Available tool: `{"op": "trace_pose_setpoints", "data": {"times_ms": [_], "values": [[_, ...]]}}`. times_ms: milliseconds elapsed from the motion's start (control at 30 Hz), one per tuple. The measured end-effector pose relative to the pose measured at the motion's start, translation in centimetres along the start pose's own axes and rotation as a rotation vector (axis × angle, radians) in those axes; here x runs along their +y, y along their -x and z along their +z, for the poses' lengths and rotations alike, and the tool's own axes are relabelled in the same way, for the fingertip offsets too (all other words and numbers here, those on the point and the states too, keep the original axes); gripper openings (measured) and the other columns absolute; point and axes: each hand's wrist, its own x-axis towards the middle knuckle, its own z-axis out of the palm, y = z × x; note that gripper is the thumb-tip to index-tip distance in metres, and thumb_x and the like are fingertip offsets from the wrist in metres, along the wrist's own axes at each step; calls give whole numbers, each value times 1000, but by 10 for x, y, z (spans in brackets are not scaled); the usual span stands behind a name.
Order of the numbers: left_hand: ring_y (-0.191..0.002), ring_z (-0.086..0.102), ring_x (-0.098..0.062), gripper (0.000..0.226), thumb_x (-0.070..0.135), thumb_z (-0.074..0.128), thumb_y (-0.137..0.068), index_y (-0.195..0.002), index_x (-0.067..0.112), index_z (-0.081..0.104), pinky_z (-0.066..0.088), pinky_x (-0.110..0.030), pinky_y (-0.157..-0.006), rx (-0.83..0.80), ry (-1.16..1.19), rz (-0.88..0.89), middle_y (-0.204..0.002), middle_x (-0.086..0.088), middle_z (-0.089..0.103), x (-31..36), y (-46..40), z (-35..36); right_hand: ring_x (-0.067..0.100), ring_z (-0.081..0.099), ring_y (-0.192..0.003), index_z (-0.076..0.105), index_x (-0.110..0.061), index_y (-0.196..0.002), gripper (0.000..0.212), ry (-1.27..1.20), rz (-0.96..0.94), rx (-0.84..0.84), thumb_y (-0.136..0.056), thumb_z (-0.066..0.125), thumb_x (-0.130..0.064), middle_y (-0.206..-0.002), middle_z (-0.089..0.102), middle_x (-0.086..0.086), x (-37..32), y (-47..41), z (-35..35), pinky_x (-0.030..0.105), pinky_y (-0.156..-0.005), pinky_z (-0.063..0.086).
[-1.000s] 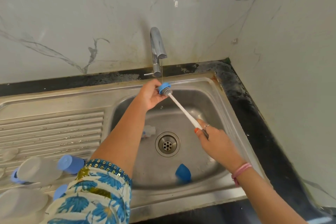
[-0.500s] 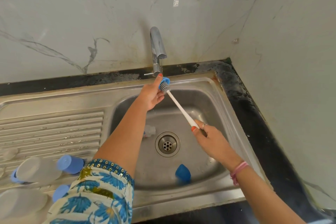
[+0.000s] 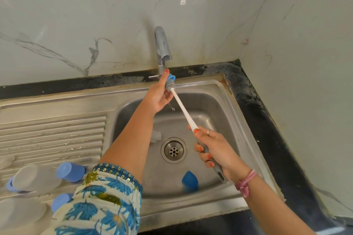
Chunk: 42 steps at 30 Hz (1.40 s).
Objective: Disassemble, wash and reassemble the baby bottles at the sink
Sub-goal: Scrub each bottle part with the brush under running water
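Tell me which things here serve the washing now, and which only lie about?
In use: left hand, blue ring, bottle brush, right hand, tap.
Lying about: blue cap in the sink, bottles on the drainboard.

The sink [image 3: 219, 97] is shiny metal, a bit dull with scratches, and so is the tap [image 3: 162, 44]. The wall [image 3: 76, 5] is smooth, glossy stone (marble look). The bottles [image 3: 36, 177] are cloudy plastic. The sleeve [image 3: 103, 204] is cloth.

Kitchen; steel sink [image 3: 238, 112], tap [image 3: 162, 47]
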Motion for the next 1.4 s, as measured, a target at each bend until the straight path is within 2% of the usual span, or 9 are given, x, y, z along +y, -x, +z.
{"op": "trace_pose_setpoints", "data": {"times_ms": [167,433,533,733,800,900,1033,1267,1400], "values": [[-99,63,-32,19,18,43,-96,-105,3,51,53,-41,-83,31,28,-66,-107,-21,59,12,3,-1,12,50,-59,38,-27,-145,44,1157,-303,339,-103,36,-38,-70,51,-6,14,-9,-13,26,-54,39],[-72,63,-12,33,33,75,-79,-102,16,58,53,-34,-82,-72,260,-40,-87,0,69,-6,0,-3,3,24,-40,63,-21,-126,35,-469,216,-278,-94,52,-31,-64,34,-3,0,-1,-9,13,-33,21],[-72,57,-12,36,47,70,-83,-94,13,64,53,-29,-76,12,95,0,-80,-3,60,-6,-1,0,4,26,-42,61,-24,-125,31,-232,135,-140,-97,51,-33,-63,38,-3,1,-4,-6,15,-34,23],[-103,62,-30,24,14,43,-100,-118,0,50,50,-45,-96,35,29,-49,-108,-21,60,1,1,-4,15,50,-62,36,-25,-146,43,1175,-303,343,-104,35,-36,-67,51,-6,12,-8,-17,29,-61,40],[-92,65,-27,25,25,50,-95,-111,6,51,50,-44,-85,47,138,-70,-98,-15,61,1,4,2,11,47,-54,43,-25,-142,40,1049,-333,246,-103,39,-35,-66,51,-5,13,-9,-10,26,-53,40],[-69,65,-13,26,37,69,-86,-96,15,59,45,-37,-92,34,254,-52,-73,1,64,-5,3,3,6,31,-42,59,-23,-127,29,180,-65,-9,-101,47,-30,-62,43,-3,8,-13,-7,19,-35,28],[-78,64,-13,28,37,72,-83,-98,16,60,48,-41,-101,-90,248,10,-86,-1,67,-4,4,0,1,26,-36,61,-22,-129,38,-522,244,-333,-94,49,-31,-62,33,-4,-3,-10,-16,12,-30,22],[-105,61,-31,22,15,43,-102,-118,3,49,45,-46,-104,81,-61,-42,-107,-20,59,4,0,4,15,53,-61,44,-25,-139,38,1023,-268,284,-103,39,-36,-69,52,-3,9,-19,-23,31,-57,45],[-72,65,-20,32,37,63,-90,-109,13,54,47,-42,-98,96,197,-81,-90,-9,61,1,9,17,7,41,-48,55,-18,-128,32,626,-267,141,-102,45,-32,-63,46,-5,10,-19,-13,24,-45,37]]}}
